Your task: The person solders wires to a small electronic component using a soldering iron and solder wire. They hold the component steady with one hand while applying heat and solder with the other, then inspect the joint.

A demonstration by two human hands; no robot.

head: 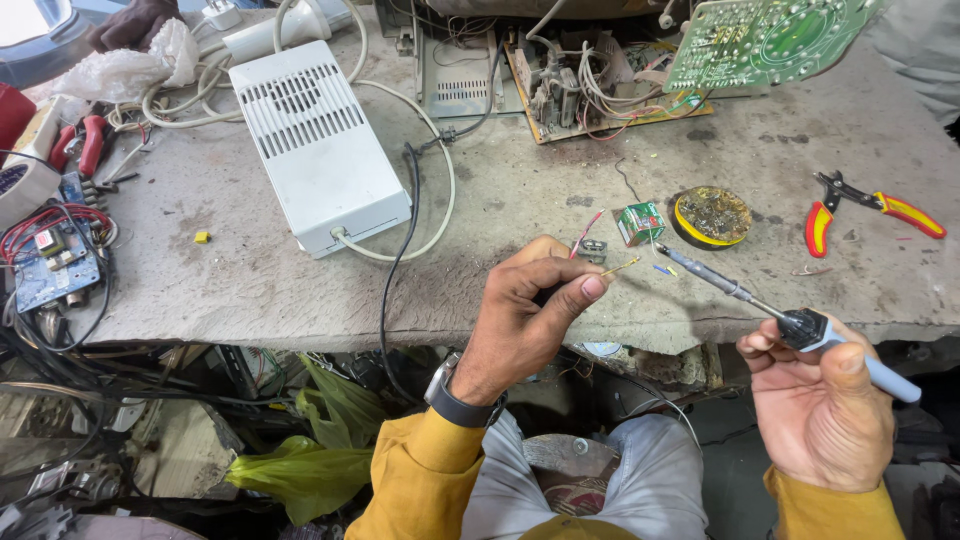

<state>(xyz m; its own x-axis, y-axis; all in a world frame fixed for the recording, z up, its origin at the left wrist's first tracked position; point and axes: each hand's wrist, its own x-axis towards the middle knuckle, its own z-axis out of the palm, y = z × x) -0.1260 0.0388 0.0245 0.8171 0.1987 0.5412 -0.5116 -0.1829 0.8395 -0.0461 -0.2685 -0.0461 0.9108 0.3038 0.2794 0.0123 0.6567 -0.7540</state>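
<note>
My left hand (525,310) pinches a thin wire (620,267) between thumb and forefinger, its bare yellowish end pointing right over the bench edge. My right hand (822,400) grips a soldering iron (745,295) by its black and grey handle, with the tip aimed up-left, close to the wire's end but apart from it. Just beyond the tip lie a small green component (640,222) with red and white leads and a round tin of flux (711,216). I wear a dark wristwatch (458,402) and yellow sleeves.
A white vented power box (315,140) with cables lies at the left of the grey bench (250,280). Red-handled pliers (865,212) rest at the right. Circuit boards (770,35) and an open chassis stand at the back. A blue board (50,265) and tape sit far left.
</note>
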